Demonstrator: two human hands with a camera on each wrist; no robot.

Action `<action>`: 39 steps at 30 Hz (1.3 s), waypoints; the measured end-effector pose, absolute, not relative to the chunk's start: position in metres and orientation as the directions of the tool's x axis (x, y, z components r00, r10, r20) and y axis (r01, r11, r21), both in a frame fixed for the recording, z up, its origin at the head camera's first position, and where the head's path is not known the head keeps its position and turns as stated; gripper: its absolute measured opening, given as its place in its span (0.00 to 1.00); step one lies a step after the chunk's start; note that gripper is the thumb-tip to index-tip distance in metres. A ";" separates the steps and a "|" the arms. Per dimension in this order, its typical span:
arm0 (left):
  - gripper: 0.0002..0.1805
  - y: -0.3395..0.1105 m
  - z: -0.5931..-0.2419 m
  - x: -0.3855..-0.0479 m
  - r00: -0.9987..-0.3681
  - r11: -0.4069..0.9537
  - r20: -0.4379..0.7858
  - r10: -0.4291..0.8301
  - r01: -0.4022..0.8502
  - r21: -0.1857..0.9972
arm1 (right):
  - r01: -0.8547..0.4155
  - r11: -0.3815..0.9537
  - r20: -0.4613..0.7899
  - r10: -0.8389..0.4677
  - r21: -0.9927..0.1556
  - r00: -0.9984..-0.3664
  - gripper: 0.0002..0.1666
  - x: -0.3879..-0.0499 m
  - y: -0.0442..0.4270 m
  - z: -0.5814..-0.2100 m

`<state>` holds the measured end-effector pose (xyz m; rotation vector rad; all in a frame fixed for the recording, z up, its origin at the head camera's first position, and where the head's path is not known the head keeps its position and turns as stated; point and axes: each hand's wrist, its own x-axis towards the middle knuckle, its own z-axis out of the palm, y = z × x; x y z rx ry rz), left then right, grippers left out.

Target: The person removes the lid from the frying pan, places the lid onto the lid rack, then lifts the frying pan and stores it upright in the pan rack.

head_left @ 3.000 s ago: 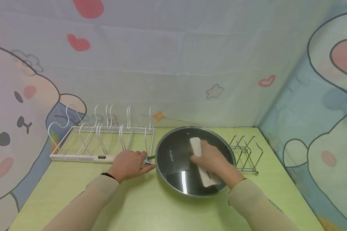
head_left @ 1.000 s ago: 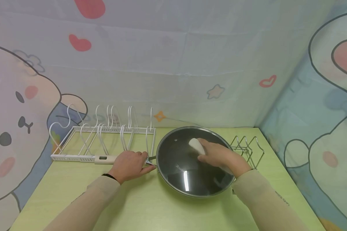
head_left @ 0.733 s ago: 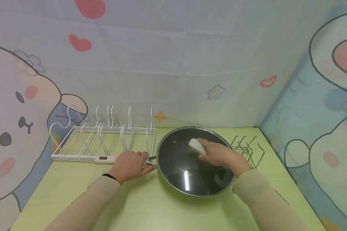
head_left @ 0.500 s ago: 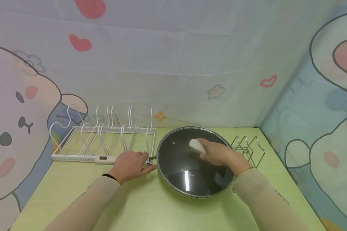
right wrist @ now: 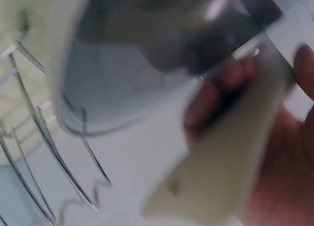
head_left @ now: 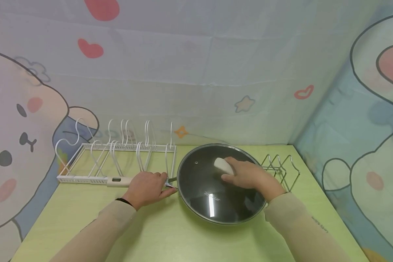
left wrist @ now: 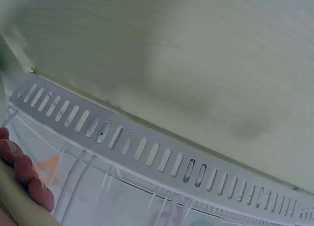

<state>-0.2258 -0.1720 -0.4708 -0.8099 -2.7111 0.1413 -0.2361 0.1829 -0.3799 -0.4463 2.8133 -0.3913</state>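
Observation:
A pan covered by a dark glass lid (head_left: 196, 185) with a metal rim stands in the middle of the table in the head view. My left hand (head_left: 147, 188) grips the pan's cream handle (head_left: 117, 181) near its metal joint; curled fingers (left wrist: 27, 174) show at the left edge of the left wrist view. My right hand (head_left: 247, 174) holds the lid's cream knob (head_left: 223, 166), and in the right wrist view fingers curl round this long knob (right wrist: 221, 152). The lid's lettering faces the table's front edge. Most of the knob is hidden under the right hand in the head view.
A white rack (head_left: 82, 178) with several upright loops stands at the back left, its front rail beside the handle's end. A small chrome wire rack (head_left: 296, 174) stands right of the pan, partly behind the right arm. Printed cloth (head_left: 196, 72) hangs behind the table.
The lid has turned on the pan: its lettering went from the left side to the front, and its small vent hole moved left and down. The right hand turned with the knob; the left stayed.

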 end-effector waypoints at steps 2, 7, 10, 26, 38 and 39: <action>0.33 -0.172 -0.471 -0.226 -0.793 0.836 0.264 0.549 0.517 -0.185 | -0.264 0.927 -0.158 -0.312 -0.266 -0.937 0.35 -0.237 0.182 -0.388; 0.33 -0.171 -0.472 -0.226 -0.785 0.832 0.278 0.554 0.521 -0.188 | -0.276 0.949 -0.002 -0.279 -0.151 -0.960 0.34 -0.237 0.178 -0.408; 0.33 -0.173 -0.473 -0.227 -0.784 0.833 0.282 0.553 0.518 -0.194 | -0.293 0.950 0.061 -0.288 -0.105 -0.956 0.32 -0.236 0.177 -0.415; 0.33 -0.171 -0.471 -0.226 -0.811 0.840 0.224 0.541 0.512 -0.177 | -0.264 0.944 0.121 -0.244 -0.196 -0.962 0.25 -0.236 0.189 -0.404; 0.33 -0.172 -0.468 -0.226 -0.811 0.840 0.222 0.542 0.516 -0.165 | -0.188 0.856 0.098 -0.161 -0.481 -0.982 0.29 -0.232 0.204 -0.395; 0.33 -0.172 -0.468 -0.226 -0.813 0.842 0.220 0.540 0.515 -0.161 | -0.185 0.846 0.099 -0.156 -0.500 -0.983 0.29 -0.232 0.205 -0.395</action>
